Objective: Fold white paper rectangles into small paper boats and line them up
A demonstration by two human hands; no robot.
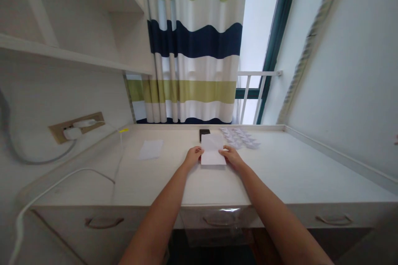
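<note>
Set apart, the left hand (192,157) and right hand (231,158) grip opposite edges of a white paper sheet (213,154) mid-desk (289,165) (small folded paper pieces (239,137) lie just beyond, to the right).

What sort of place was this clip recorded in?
Probably a bedroom or dorm room: a white built-in desk with drawers, a shelf above it, and a striped curtain hanging beside a railed window.

Left forearm (158,215) and right forearm (276,219) are showing bare, slim and smooth, tapering through narrow wrists into the left hand (192,157) and right hand (232,158), fingers slender.
</note>
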